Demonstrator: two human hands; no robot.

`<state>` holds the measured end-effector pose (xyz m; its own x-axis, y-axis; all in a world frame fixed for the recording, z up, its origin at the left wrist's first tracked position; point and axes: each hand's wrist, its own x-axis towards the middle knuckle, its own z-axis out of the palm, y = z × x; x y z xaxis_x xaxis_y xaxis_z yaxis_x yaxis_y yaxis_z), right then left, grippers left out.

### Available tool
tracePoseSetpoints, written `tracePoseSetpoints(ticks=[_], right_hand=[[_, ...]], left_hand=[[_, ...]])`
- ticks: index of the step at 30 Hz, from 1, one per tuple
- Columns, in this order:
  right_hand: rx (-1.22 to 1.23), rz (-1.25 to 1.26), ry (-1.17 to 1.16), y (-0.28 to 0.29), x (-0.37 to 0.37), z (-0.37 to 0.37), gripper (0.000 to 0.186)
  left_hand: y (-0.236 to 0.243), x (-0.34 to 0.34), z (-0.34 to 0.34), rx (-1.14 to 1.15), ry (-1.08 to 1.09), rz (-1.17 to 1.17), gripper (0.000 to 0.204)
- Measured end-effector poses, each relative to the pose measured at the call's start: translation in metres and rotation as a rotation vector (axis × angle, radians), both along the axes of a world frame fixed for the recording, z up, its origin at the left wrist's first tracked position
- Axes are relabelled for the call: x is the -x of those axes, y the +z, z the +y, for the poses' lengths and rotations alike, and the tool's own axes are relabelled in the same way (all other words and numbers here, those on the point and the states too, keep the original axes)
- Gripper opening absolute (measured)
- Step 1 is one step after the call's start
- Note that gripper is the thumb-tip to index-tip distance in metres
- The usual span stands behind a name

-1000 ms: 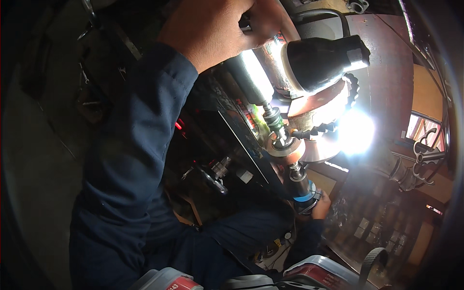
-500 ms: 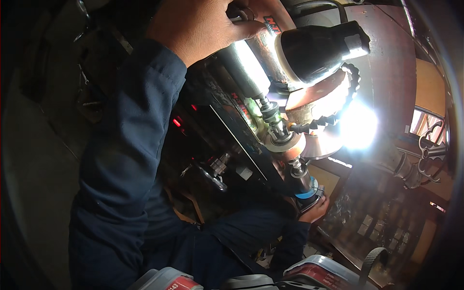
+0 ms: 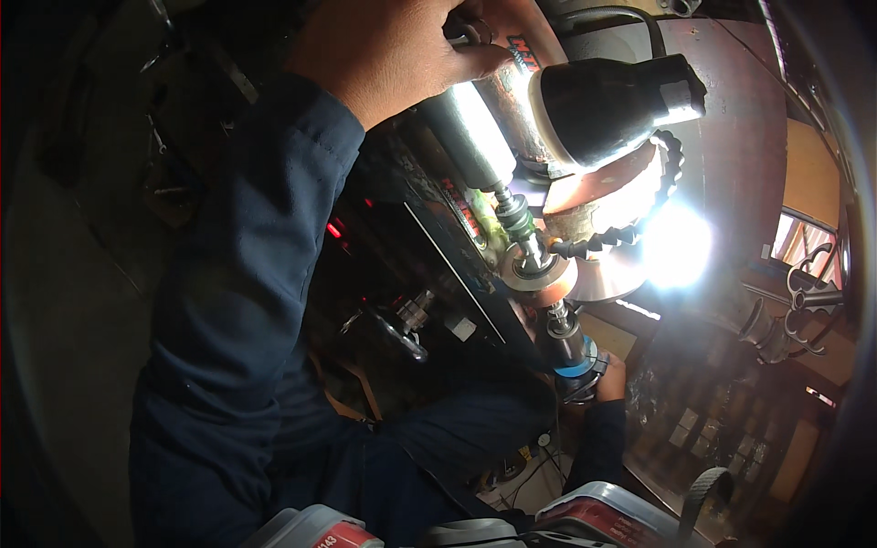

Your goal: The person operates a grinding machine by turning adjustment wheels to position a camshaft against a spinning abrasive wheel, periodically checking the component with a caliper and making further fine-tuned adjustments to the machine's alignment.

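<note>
A grinding-type machine stands before me, with a shiny metal cylinder (image 3: 468, 137) slanting down to a spring-like shaft and a round metal disc (image 3: 539, 277). My left hand (image 3: 388, 55) is closed at the upper end of the cylinder, its thumb pointing right. What its fingers grip is hidden. Lower down, a metal spindle head (image 3: 562, 340) carries a blue ring (image 3: 579, 363) above a dark, ribbed end piece (image 3: 575, 389). Against the right side of that end piece my right hand (image 3: 610, 376) is closed, fingers partly hidden behind it.
A black lamp (image 3: 603, 110) hangs close to the right of my left hand. Beneath it curves a black segmented hose (image 3: 671, 164), beside a glaring bright light (image 3: 678, 245). A handwheel (image 3: 397, 333) sits at lower left. Plastic boxes (image 3: 603, 516) line the lower edge.
My right hand has shifted up and round the right side of the dark end piece, which looks turned. The left hand keeps its hold; the whole view has shifted slightly.
</note>
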<state>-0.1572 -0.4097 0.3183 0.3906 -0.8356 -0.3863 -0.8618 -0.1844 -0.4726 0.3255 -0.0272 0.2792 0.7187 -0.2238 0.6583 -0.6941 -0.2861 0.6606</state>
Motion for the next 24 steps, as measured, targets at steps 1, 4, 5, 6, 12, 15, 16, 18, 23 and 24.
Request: tracePoseSetpoints(ticks=[1, 4, 5, 6, 12, 15, 16, 18, 23, 24], right_hand=[[-0.047, 0.036, 0.041, 0.001, -0.001, -0.006, 0.025], [-0.14, 0.078, 0.093, 0.0, -0.005, -0.021, 0.022], [-0.186, 0.083, 0.106, -0.001, -0.006, -0.024, 0.021], [-0.186, 0.082, 0.102, -0.001, -0.008, -0.027, 0.021], [-0.389, 0.268, 0.088, 0.001, -0.027, -0.032, 0.019], [-0.446, 0.332, 0.11, 0.001, -0.041, -0.036, 0.019], [-0.468, 0.349, 0.115, 0.001, -0.045, -0.037, 0.019], [-0.505, 0.379, 0.124, -0.001, -0.053, -0.041, 0.019], [-0.565, 0.424, 0.135, -0.004, -0.062, -0.048, 0.019], [-0.573, 0.427, 0.133, -0.005, -0.063, -0.049, 0.019]], left_hand=[[0.0, 0.0, 0.0, -0.002, 0.003, 0.0, 0.04], [-0.001, 0.0, 0.0, -0.026, 0.021, 0.016, 0.04], [-0.001, 0.0, 0.001, -0.047, 0.033, 0.029, 0.04], [-0.001, 0.0, 0.001, -0.048, 0.034, 0.03, 0.04], [0.0, 0.004, 0.003, -0.046, 0.049, 0.046, 0.038], [0.001, 0.005, 0.004, -0.035, 0.026, 0.009, 0.038], [0.002, 0.005, 0.004, -0.039, 0.016, 0.06, 0.038], [0.001, 0.005, 0.004, -0.044, 0.008, 0.112, 0.038], [-0.002, 0.003, 0.001, -0.024, 0.006, 0.017, 0.037], [-0.003, 0.001, 0.0, -0.023, 0.005, 0.018, 0.037]])
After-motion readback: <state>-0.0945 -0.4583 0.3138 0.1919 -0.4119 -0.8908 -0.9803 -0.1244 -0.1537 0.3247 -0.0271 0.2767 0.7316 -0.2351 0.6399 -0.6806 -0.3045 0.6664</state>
